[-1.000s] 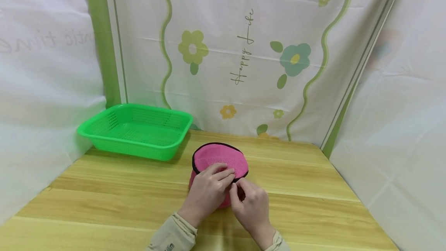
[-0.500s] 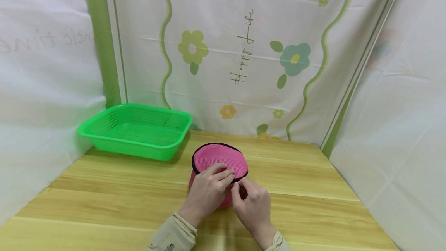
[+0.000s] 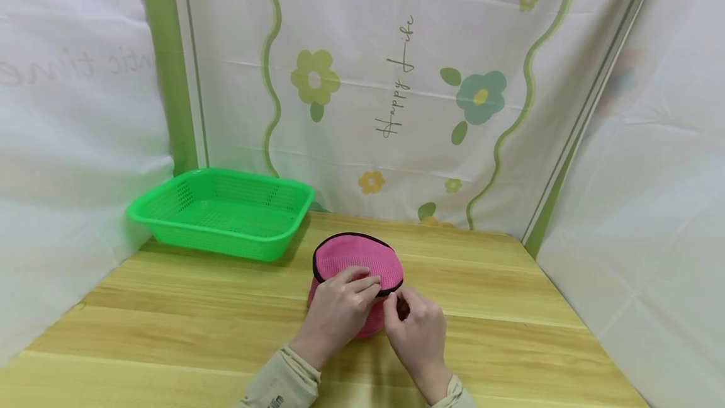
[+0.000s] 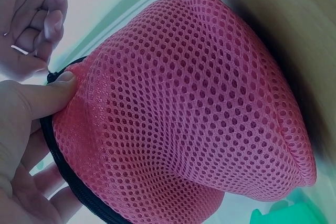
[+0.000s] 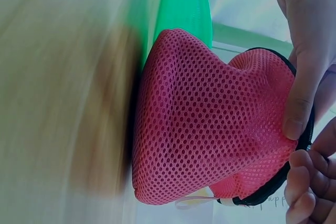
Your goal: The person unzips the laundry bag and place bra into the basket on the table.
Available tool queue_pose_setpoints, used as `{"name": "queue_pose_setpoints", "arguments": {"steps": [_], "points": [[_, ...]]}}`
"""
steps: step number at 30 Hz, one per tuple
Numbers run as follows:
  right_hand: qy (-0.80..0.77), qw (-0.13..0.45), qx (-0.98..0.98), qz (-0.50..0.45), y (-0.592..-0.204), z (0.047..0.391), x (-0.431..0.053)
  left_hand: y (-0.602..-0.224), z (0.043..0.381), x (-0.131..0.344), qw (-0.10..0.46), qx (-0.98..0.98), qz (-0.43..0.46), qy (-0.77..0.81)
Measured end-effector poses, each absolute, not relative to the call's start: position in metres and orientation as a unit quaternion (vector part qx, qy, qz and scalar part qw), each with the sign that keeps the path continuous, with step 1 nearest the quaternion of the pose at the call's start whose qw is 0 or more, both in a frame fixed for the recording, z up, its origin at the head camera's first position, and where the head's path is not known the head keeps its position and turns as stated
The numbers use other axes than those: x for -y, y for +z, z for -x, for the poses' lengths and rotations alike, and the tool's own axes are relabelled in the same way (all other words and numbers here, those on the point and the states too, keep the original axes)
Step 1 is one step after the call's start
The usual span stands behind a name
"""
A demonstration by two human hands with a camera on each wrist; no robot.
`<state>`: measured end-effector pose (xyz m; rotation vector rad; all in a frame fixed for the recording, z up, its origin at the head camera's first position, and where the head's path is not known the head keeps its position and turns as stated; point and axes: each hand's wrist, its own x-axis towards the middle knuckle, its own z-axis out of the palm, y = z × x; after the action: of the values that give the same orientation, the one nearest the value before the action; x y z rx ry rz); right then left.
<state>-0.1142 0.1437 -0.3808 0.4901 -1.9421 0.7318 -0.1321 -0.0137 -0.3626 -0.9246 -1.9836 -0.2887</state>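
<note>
**Two hands at the zip edge of a pink mesh pouch**

A round pink mesh pouch with a black zip edge stands on the wooden worktop, a little toward 6 o'clock from the worktop's middle. The left hand lies over the pouch's near side at about 7 o'clock, fingers curled across the top panel; in the left wrist view its thumb presses the mesh right beside the black edge, so this grip pinches the pouch's rim. The right hand sits at about 5 o'clock of the pouch, touching the left hand's fingertips, its fingers bent and drawn together at the zip edge. The right wrist view shows a small white piece on the black edge just beside those fingers; whether they actually hold it, I cannot tell.

A green plastic basket with perforated walls sits at 10 o'clock from the pouch, apart from it, by the left wall. A flower-printed sheet reading "happy life" hangs behind the worktop.
</note>
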Motion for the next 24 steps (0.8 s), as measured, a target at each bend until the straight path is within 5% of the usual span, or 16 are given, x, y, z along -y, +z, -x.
{"name": "queue_pose_setpoints", "arguments": {"steps": [24], "points": [[0.314,0.475,0.766,-0.298,-0.3828,0.1122,-0.1376,-0.3650,0.1328,0.0125,0.434,0.795,0.393,-0.160]]}}
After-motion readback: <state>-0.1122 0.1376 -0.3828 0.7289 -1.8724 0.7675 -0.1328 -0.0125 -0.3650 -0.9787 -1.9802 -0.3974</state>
